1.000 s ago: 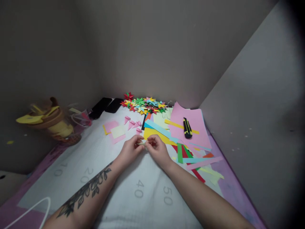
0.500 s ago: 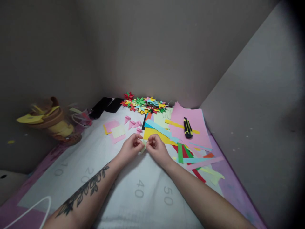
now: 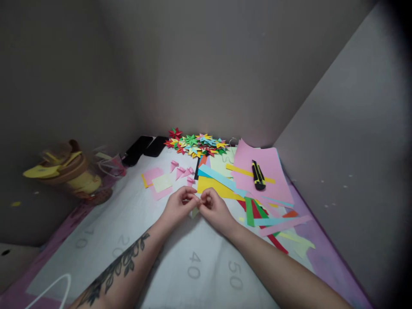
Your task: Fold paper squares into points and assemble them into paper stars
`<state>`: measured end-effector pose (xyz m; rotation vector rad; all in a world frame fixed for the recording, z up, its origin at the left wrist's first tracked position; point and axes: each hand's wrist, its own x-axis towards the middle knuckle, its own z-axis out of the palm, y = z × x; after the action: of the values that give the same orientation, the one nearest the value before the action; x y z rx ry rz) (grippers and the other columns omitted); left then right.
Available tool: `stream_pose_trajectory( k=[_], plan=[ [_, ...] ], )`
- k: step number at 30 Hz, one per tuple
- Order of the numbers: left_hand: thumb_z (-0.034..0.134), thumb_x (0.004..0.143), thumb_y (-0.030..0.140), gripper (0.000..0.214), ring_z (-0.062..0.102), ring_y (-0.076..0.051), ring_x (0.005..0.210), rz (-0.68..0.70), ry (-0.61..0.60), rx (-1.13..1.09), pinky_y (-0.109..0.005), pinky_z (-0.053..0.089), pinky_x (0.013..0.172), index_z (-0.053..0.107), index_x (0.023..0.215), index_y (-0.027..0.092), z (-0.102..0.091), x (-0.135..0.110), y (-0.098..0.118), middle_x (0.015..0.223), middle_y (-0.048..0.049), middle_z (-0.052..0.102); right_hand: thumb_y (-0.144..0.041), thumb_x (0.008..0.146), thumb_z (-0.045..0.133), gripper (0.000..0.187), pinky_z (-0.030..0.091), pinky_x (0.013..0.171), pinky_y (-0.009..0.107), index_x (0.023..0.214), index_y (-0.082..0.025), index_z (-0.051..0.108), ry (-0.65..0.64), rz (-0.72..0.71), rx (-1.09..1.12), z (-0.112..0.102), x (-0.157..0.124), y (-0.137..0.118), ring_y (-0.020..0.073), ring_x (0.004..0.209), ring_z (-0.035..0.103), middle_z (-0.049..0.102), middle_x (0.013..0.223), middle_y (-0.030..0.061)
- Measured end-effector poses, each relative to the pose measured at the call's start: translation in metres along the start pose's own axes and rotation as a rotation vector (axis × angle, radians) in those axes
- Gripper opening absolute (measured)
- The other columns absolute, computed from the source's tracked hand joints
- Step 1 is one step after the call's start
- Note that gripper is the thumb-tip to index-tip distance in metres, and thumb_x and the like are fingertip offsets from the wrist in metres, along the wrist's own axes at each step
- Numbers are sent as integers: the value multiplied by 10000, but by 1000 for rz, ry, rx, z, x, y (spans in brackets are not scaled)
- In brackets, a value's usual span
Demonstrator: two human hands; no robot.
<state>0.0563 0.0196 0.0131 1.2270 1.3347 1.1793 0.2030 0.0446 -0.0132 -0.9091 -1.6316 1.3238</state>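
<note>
My left hand (image 3: 177, 207) and my right hand (image 3: 215, 208) meet over the white cutting mat (image 3: 180, 257), fingertips pinched together on a small pale green paper piece (image 3: 194, 211) that peeks out below them. Both hands are closed on it. Just beyond the hands lie small folded pink paper pieces (image 3: 182, 171) and a yellow sheet (image 3: 215, 187).
A pile of folded colourful paper stars (image 3: 197, 145) lies at the back by the wall. Pink sheets with a black-and-yellow utility knife (image 3: 258, 175) and loose coloured strips (image 3: 264, 214) lie at right. Pink and pale squares (image 3: 157, 183), two dark phones (image 3: 145, 148) and a cluttered container (image 3: 75, 174) are at left.
The hands have stayed pinched together on the small paper, turning it so it now hangs below the fingers. The view shifted slightly, so everything sits a little lower in the picture.
</note>
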Motion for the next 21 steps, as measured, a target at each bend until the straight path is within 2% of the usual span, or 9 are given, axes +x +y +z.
stream_pose_trajectory(
  k=[7, 13, 15, 18, 21],
  plan=[
    [655, 682, 244, 253, 575, -113, 564, 1, -50, -55, -222, 424, 567, 564, 898, 149, -4, -1, -3, 633, 7, 640, -142, 745, 523, 137, 351, 558, 230, 787, -216, 416, -44, -7, -56, 3, -5, -7, 104, 590, 440, 443, 663, -61],
    [681, 678, 295, 305, 547, -99, 553, -62, 107, -139, -210, 400, 558, 590, 928, 146, -17, 5, -1, 627, 21, 604, -108, 725, 522, 179, 366, 566, 227, 823, -218, 420, -26, 60, 13, 1, -5, -1, 98, 594, 455, 469, 670, -67],
    [670, 684, 293, 332, 569, -111, 607, -37, 72, -106, -218, 422, 588, 596, 971, 142, -17, 6, -3, 679, 6, 613, -115, 728, 532, 182, 361, 564, 226, 827, -219, 420, 20, 77, 25, 0, -4, 2, 97, 591, 448, 468, 668, -68],
    [647, 686, 258, 322, 578, -124, 631, -20, -67, -36, -235, 448, 618, 604, 980, 133, -11, 3, -9, 696, -7, 624, -131, 736, 550, 180, 352, 561, 226, 826, -219, 422, 68, 73, 28, 0, -3, 5, 98, 595, 444, 459, 668, -66],
    [616, 689, 231, 223, 550, -110, 580, -17, -65, 35, -217, 427, 573, 633, 889, 133, -5, 0, -13, 646, 2, 608, -153, 743, 565, 178, 350, 562, 230, 824, -219, 421, 79, 70, 44, 1, -2, 3, 100, 600, 446, 455, 675, -61]
  ],
)
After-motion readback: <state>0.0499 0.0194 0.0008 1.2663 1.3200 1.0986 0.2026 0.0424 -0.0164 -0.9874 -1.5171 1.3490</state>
